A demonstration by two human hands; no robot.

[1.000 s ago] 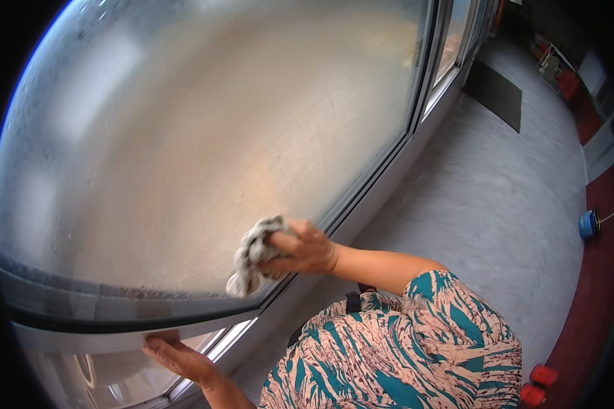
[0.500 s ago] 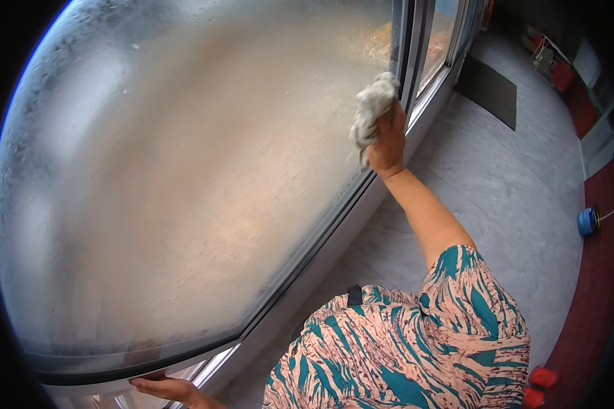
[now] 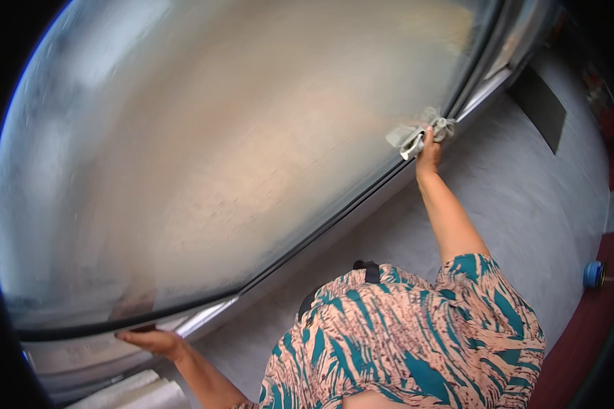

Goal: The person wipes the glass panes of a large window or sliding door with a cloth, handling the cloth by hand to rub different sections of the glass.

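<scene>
A large glass pane [image 3: 252, 170], wet with droplets and misted, fills the upper left inside a dark frame. At its lower right corner, my right hand [image 3: 429, 158] is closed on a crumpled, whitish-grey cloth [image 3: 411, 140]. The cloth lies against the glass beside the frame edge. Far to the left, my left hand [image 3: 155, 342] rests at the frame's lower edge with its fingers stretched out and nothing held in it. Its reflection shows dimly in the glass just above.
Grey floor [image 3: 518, 198] runs along the right, with a dark mat [image 3: 539, 109] farther off. A blue round container [image 3: 594, 274] stands by a dark red strip [image 3: 580, 354]. Folded white material [image 3: 140, 392] lies at the lower left.
My right hand and the cloth have moved right and down in the picture, to the pane's corner. The view has shifted, and more of my left forearm shows.
</scene>
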